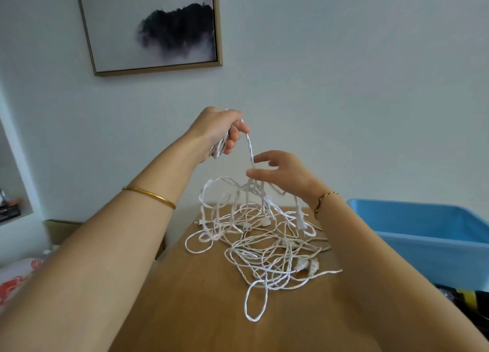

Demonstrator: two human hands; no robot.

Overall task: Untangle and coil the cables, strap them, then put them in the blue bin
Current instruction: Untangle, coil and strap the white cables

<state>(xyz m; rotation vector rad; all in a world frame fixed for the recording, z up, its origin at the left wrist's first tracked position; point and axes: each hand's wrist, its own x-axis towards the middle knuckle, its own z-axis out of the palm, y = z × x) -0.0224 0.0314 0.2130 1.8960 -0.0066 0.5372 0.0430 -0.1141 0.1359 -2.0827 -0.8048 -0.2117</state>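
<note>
Head view: I judge the job to be in its early part. The white cables (264, 248) mostly lie as one loose tangle on the wooden table (198, 298) at centre frame, with several plugs showing in the heap. Only a small bundle of loops has been gathered so far. I see no strap on anything. The blue bin (423, 253) stands at the right edge, just beside the table, and the part of its inside that I can see holds no cable. So most of the untangling, the rest of the coiling, the strapping and the binning are all left to do.

The left hand (222, 132) is raised above the heap at mid frame, its fingers curled round that small bundle of loops. One twisted strand drops from it toward the right hand (283, 174), which sits lower and to the right. Its forefinger and thumb reach leftward on either side of the strand, just above a knot of lifted loops. I cannot tell whether they actually nip it or only guide it. The two hands are near but not touching, joined only by the strand.
</note>
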